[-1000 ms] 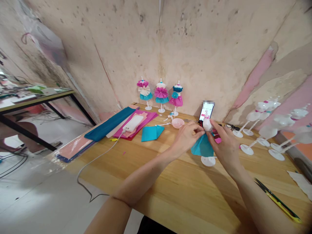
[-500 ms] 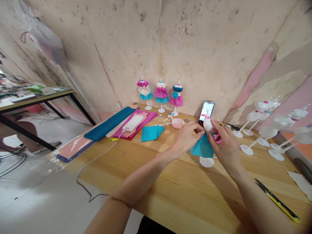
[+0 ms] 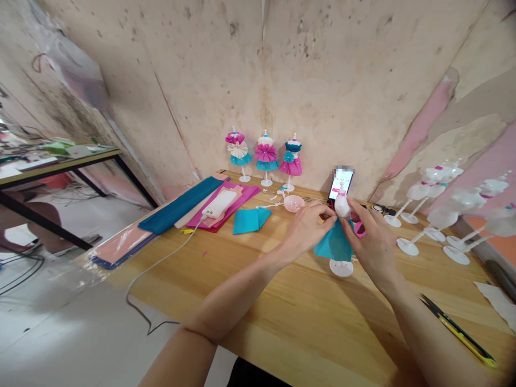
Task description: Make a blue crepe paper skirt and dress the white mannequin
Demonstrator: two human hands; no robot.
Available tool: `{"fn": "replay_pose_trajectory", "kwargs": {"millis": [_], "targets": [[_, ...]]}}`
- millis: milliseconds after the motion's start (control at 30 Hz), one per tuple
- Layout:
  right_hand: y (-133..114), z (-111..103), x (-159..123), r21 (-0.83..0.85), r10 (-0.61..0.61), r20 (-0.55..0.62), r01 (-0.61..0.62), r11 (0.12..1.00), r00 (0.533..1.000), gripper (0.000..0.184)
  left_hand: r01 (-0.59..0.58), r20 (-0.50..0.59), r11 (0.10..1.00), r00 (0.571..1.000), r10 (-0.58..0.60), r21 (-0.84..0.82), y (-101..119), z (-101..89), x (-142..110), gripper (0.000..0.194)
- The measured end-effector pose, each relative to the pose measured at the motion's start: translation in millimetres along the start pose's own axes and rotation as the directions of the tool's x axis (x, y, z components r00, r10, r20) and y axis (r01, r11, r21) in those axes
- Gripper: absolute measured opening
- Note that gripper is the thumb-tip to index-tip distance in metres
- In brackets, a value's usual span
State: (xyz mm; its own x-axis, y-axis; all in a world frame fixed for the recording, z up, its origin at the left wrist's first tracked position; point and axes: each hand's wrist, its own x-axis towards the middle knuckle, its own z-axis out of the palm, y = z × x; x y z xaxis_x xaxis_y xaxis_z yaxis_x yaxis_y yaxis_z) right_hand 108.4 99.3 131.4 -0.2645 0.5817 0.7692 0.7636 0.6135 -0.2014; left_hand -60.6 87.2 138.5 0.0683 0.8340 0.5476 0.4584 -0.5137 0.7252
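A small white dress form (image 3: 342, 207) stands upright on a round base, with turquoise paper (image 3: 334, 244) hanging like a skirt from its waist. On the left of the waist, my left hand (image 3: 312, 223) pinches the paper's upper edge between thumb and fingers. From the right, my right hand (image 3: 373, 234) presses its thumb and fingers around the waist, against the paper and form. Both hands partly hide the paper's top edge. Behind the form a phone (image 3: 341, 180) leans upright with its screen lit.
Three dressed mini forms (image 3: 266, 153) stand by the wall. Left lie coloured sheets (image 3: 183, 204), a white power bank (image 3: 220, 204) with a cable, and folded turquoise paper (image 3: 250, 220). A pink bowl (image 3: 294, 203) sits mid-table. Several bare forms (image 3: 463, 201) and yellow-handled snips (image 3: 459, 333) are at right.
The view has shifted very slightly. Both hands keep their places at the form's waist, and the turquoise paper hangs nearly the same.
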Motion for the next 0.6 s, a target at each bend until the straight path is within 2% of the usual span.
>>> {"fn": "replay_pose_trajectory", "kwargs": {"millis": [233,333,500,600], "targets": [[-2,-1,0,0.003,-0.012,0.0,0.012,1.0,1.0,0.044,-0.007,-0.026,0.997,1.0,0.009,0.081,-1,1.4,-1,0.01],[-2,-2,0,0.044,0.013,0.013,-0.014,0.999,1.0,0.044,-0.007,-0.025,0.998,1.0,0.009,0.059,-1,1.1,-1,0.01],[5,-2,2,0.235,0.107,0.102,-0.129,0.963,0.989,0.047,-0.009,-0.007,1.0,1.0,0.009,-0.011,1,-2.6,0,0.009],[11,0,4,0.415,0.158,0.182,-0.221,0.883,0.971,0.053,-0.012,0.015,0.993,1.0,0.014,-0.121,1,-4.1,2,0.009]]}}
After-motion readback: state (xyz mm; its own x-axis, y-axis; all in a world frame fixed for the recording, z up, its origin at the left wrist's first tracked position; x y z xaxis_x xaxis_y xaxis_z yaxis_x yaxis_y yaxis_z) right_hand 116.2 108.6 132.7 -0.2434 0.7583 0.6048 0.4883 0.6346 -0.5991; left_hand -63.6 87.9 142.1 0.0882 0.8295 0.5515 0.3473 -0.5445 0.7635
